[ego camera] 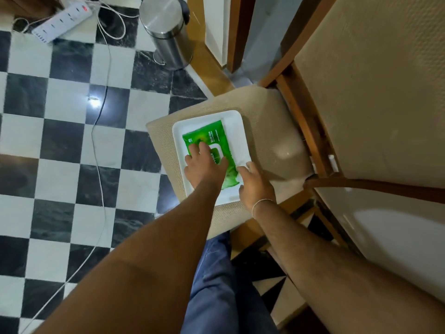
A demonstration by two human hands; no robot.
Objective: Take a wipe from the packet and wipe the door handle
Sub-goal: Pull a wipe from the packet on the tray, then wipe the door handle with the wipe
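Chequered floor (pixel 60 145) surrounds a beige chair seat (pixel 269 116) bearing a white tray (pixel 232 124); left hand (pixel 204 166) presses spread fingers on the green packet (pixel 207 138); right hand (pixel 255 184) pinches a white wipe (pixel 241 162)

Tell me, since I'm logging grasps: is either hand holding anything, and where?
Left hand presses flat on the packet; right hand pinches something white at its edge, unclear what.
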